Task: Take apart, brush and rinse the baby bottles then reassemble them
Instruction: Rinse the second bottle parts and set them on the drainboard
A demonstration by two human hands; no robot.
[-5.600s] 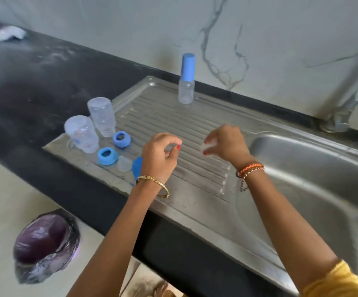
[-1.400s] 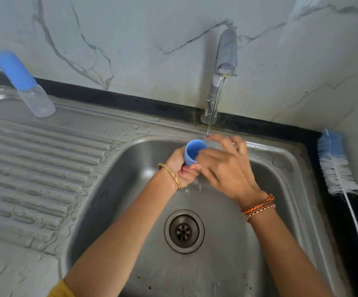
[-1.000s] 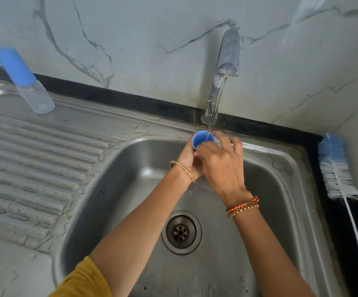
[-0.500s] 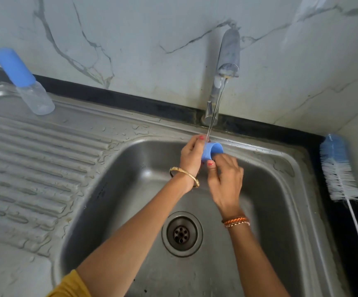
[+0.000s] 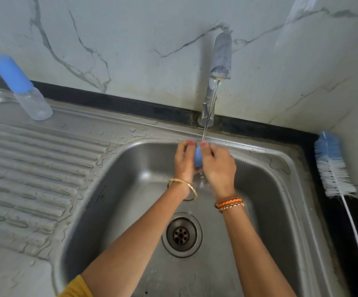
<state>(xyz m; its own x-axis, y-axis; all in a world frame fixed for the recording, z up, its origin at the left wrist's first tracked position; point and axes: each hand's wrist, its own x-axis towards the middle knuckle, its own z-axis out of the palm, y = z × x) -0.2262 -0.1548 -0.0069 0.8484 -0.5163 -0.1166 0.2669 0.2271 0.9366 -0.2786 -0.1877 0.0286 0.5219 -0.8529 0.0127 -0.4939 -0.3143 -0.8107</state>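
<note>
Under the tap (image 5: 220,58), a blue cap (image 5: 197,157) sits pressed between both hands over the sink (image 5: 281,211), with a thin stream of water (image 5: 208,116) falling onto it from the tap. Left hand (image 5: 183,161) curls its fingers round the cap's left side; right hand (image 5: 217,166) grips the right side, fingertips at the top. Left of the tap, a bottle (image 5: 27,93) with a blue top stands on the drainboard (image 5: 34,168). Right of the tap, a bottle brush (image 5: 334,168) lies on the black counter (image 5: 345,221) beside the sink.
</note>
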